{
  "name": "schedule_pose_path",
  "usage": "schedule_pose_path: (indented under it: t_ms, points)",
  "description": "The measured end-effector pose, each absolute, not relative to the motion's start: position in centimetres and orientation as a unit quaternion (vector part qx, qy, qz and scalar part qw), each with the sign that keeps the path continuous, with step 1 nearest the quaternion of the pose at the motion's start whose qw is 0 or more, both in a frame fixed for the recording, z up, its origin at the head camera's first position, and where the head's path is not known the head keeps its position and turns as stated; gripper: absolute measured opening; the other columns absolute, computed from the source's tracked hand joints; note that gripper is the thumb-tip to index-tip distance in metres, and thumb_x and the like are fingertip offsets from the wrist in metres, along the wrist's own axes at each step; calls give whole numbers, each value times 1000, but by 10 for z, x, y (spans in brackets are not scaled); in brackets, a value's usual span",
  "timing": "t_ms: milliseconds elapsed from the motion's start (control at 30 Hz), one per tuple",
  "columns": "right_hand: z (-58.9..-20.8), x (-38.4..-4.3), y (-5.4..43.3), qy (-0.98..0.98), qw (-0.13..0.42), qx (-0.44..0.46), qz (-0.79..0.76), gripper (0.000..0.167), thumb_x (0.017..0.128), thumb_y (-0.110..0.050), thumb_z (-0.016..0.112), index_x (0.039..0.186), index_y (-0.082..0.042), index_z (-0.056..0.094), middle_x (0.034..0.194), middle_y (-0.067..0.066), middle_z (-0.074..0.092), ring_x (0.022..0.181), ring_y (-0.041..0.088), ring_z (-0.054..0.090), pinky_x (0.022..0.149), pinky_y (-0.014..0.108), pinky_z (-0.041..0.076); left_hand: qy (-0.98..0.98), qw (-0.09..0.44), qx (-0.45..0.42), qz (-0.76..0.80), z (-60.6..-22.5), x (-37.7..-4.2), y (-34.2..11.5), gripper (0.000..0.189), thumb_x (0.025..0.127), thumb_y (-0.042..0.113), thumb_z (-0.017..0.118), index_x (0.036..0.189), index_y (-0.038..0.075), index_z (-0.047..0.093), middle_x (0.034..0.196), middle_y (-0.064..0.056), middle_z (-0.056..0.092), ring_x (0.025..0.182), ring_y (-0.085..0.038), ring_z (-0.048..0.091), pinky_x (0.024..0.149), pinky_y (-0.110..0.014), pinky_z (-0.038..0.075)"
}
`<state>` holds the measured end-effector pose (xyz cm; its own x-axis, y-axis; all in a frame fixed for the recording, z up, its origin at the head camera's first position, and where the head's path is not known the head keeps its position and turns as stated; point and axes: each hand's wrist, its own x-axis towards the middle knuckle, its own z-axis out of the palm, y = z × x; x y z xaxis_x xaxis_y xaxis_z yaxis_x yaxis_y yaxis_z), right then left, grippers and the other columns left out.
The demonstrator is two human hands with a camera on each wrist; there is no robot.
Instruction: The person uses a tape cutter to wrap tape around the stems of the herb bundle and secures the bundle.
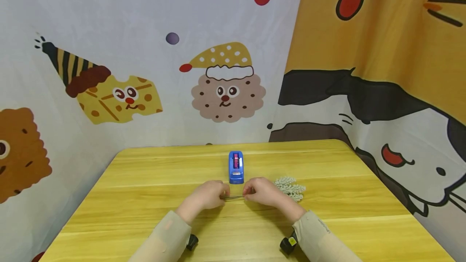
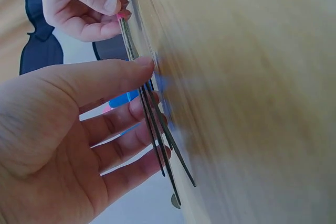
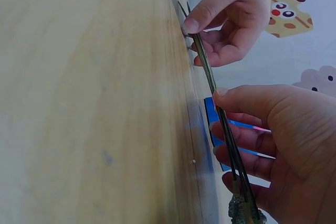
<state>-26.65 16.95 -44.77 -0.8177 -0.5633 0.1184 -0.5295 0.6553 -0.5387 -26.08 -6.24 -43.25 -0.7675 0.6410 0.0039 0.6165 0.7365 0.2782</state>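
Note:
A bunch of pale grey-green artificial flower sprigs (image 1: 290, 188) lies sideways over the table, its thin dark stems (image 1: 234, 197) running between both hands. My left hand (image 1: 209, 194) pinches these stems between thumb and fingertips towards their bare ends, which fan out past the fingers in the left wrist view. Nearer the flower heads, my right hand (image 1: 265, 191) pinches the same stems; its thumb (image 3: 236, 98) lies along them. A small pink patch shows at the right fingertips in the left wrist view; what it is I cannot tell.
Just beyond the hands stands a blue tape dispenser (image 1: 236, 178) with a pink roll core. The wooden table (image 1: 145, 173) reaches back to a cartoon-printed cloth (image 1: 145, 11) behind it and to the right.

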Motion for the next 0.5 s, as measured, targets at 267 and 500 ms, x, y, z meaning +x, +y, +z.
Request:
schedule_pose_path:
  t_ms: [267,500]
  points:
    - [-447,-270,172,908,29,-300,-291,6,82,-13,75,87,-15,72,82,-12,65,74,4,57,68,24,50,929,56,337,145,-432,-264,-65,23,80,16,78,101,15,71,88,5,63,79,-10,57,77,-32,50]
    - [-439,-276,177,915,8,-296,-275,6,85,-16,74,89,-12,72,80,-10,63,70,6,55,63,25,48,928,68,326,167,-424,-267,-72,27,81,17,76,107,12,71,95,-2,68,86,-17,61,80,-37,51]
